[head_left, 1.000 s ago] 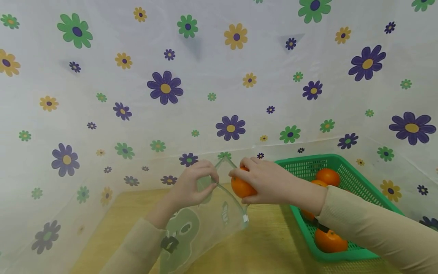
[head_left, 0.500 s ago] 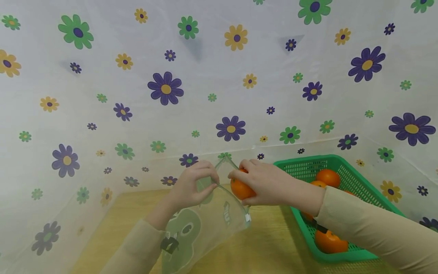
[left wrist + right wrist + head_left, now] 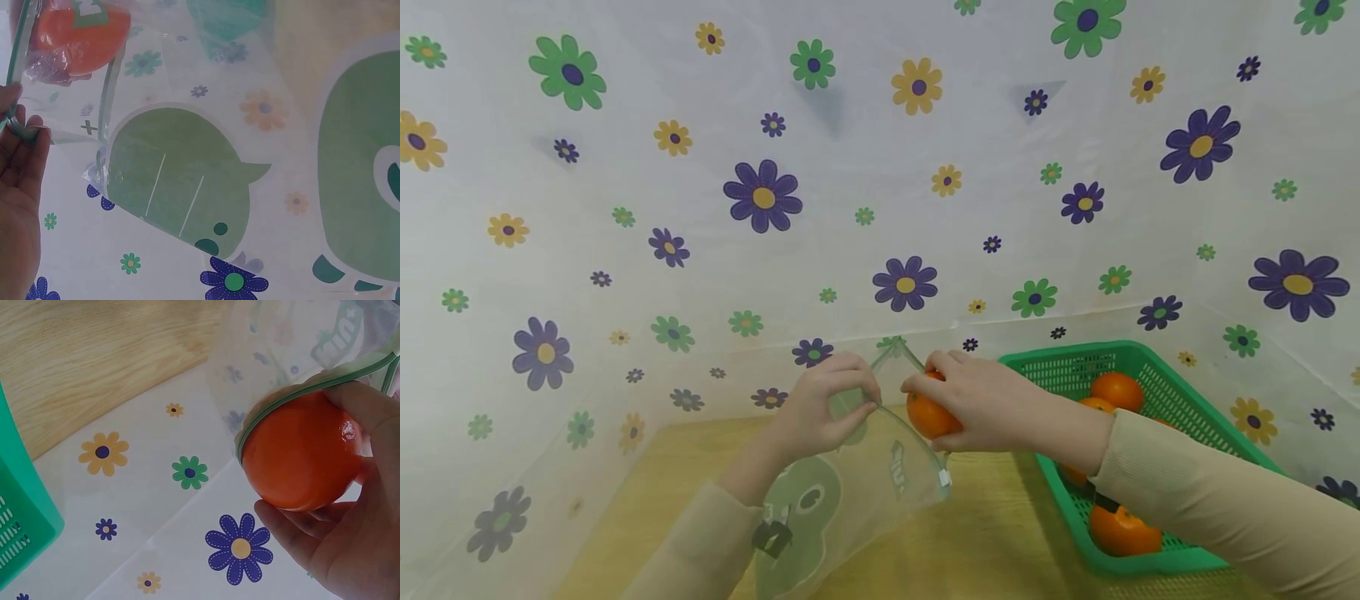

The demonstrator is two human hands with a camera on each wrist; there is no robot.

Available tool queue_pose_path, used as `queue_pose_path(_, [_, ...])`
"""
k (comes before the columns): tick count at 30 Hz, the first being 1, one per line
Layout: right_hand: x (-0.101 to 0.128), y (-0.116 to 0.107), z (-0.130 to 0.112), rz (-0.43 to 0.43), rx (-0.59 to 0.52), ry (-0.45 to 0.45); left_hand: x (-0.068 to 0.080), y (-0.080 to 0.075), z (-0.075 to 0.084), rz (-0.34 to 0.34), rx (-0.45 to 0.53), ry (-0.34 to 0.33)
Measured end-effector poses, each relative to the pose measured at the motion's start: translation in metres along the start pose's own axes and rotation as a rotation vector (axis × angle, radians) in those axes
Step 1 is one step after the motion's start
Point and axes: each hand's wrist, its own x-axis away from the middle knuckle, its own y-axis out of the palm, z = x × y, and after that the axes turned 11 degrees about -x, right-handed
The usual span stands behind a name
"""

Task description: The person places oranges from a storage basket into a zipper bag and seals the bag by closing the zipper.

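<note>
In the head view my left hand [image 3: 823, 404] pinches the zip edge of a clear zip bag [image 3: 880, 492] printed with a green cartoon figure. The bag's mouth is spread apart and its white slider [image 3: 944, 477] hangs at the right end. My right hand [image 3: 977, 404] grips an orange [image 3: 931, 414] at that mouth. The right wrist view shows the orange [image 3: 300, 453] partly inside, with the green zip strip [image 3: 312, 387] lying across it. Through the film in the left wrist view, the orange [image 3: 84, 40] appears beyond the fingers of my left hand [image 3: 22, 169].
A green perforated basket [image 3: 1075, 357] stands to the right, holding several oranges, among them a near one [image 3: 1123, 531]. My right forearm [image 3: 1195, 483] passes over it. The wooden table [image 3: 1000, 508] meets a flower-printed sheet [image 3: 850, 150] at the back and sides.
Both hands stay almost where they were. The orange and the right hand have shifted very slightly down, and the slider end of the bag has moved a little to the right.
</note>
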Motion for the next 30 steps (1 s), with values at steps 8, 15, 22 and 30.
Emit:
queue_pose_path(8, [0.0003,0.001,0.0009,-0.014,0.0,0.012,0.0007,0.0012,-0.0023,0.047,0.012,0.04])
queue_pose_path(15, [-0.0003,-0.0006,0.0017,-0.012,0.002,0.019,0.0004,0.0006,-0.0021,0.074,0.02,0.041])
queue_pose_path(22, [0.0006,-0.0021,0.0009,0.003,0.038,0.01,0.0017,0.0011,-0.0041,0.082,0.012,0.046])
queue_pose_path(30, [0.0018,-0.0015,0.0007,0.012,0.054,0.019,0.001,-0.0031,-0.007,0.104,0.032,0.042])
